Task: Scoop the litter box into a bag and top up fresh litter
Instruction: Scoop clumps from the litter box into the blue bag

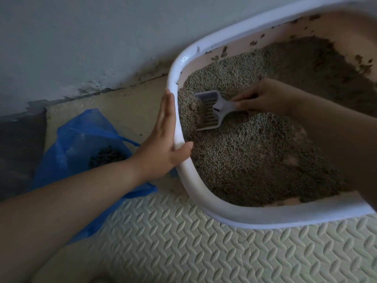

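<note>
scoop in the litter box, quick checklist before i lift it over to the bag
1. Grip: right hand grips the scoop handle: ok.
2. Box steady: left hand holds the litter box rim, thumb hooked over it: ok.
3. Load: litter lies in the scoop's slotted head: ok; a clump in it, cannot tell.
4. Target: blue bag lies open on the floor beside the box, dark waste inside: ok.
5. Path: left hand sits on the rim between scoop and bag, likely in the way: not ok.
</note>
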The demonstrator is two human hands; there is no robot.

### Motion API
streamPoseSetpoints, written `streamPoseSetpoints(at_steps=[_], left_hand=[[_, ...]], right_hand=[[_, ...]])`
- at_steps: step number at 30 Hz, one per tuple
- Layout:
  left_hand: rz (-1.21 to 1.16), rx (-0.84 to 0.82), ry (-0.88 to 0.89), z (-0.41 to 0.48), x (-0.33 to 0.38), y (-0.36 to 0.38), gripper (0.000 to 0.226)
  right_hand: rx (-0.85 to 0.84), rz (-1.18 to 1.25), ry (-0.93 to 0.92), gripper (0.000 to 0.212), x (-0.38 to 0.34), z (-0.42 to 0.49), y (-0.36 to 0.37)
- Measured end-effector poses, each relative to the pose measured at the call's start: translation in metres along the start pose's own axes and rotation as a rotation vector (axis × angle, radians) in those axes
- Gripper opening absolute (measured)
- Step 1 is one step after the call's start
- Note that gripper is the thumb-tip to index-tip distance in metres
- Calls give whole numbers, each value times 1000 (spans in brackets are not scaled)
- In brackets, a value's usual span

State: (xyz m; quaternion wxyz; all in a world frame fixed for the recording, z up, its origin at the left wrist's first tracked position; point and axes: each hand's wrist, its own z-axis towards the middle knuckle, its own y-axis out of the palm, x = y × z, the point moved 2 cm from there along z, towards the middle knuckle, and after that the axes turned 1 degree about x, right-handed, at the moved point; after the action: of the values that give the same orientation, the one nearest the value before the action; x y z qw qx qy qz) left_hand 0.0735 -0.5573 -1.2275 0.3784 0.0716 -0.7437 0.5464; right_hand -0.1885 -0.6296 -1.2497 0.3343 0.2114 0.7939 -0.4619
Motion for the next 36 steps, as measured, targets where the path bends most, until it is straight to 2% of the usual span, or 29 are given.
streamPoseSetpoints(at_steps=[7,15,23,30,36], left_hand=[[34,-24,-25,1,2,-2,97],[56,-36,-32,0,4,-3,96],[60,-78,-81,-1,8,-4,95],[82,-61,-89,-3,12,-4,94],[55,-27,-93,-6,14,-5,95]], right_hand=[[28,255,38,25,12,-17,13],[196,412,86,16,12,-72,4],[282,409,131,26,-2,-140,-14],[326,300,81,18,-13,-168,-24],[219,64,120,16,-17,-171,-39]])
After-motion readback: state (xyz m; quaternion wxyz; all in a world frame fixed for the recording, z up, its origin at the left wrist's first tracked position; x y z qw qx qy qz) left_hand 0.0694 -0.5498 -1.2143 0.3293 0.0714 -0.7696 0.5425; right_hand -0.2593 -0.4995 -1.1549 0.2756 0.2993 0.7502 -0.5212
